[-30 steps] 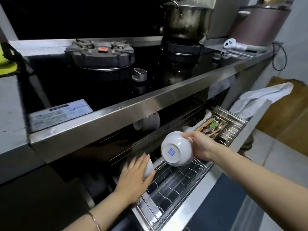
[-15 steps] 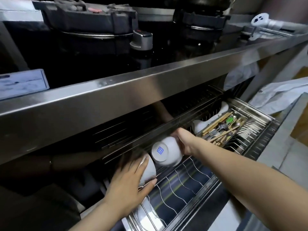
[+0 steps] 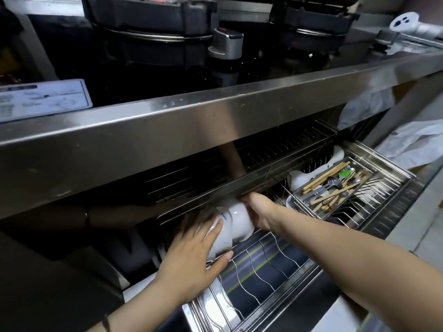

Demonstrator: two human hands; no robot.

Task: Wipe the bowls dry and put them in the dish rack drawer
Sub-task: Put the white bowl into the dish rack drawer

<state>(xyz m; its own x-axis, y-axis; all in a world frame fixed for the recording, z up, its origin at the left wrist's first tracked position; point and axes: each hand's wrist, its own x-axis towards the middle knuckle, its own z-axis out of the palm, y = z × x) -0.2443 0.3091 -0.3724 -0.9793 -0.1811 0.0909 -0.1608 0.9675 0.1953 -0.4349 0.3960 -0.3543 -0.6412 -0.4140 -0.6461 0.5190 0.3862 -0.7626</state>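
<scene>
The bowl [image 3: 239,220], white with a blue mark on its base, lies on its side in the right hand [image 3: 262,215]. That hand's fingers curl round its rim from the right and the thumb lies along the top. The hold is a firm grasp, though the fingertips are hidden behind the bowl.

Its base is against a second bowl [image 3: 221,242], also white and tipped on its side, which stands on the wires at the back left of the dish rack drawer [image 3: 275,300]. The left hand [image 3: 191,258] cups this second bowl, with fingers spread over its upper side and the thumb hooked under its lower rim. The fingers are blurred.

The right forearm reaches in from the lower right, crossing above the drawer's front rail. The left forearm comes up from the bottom edge.

Both bowls sit just under the steel counter edge [image 3: 215,121]. Further right in the drawer, a cutlery basket [image 3: 335,188] holds chopsticks and spoons. A white cloth [image 3: 412,146] lies beyond the drawer's right end.
</scene>
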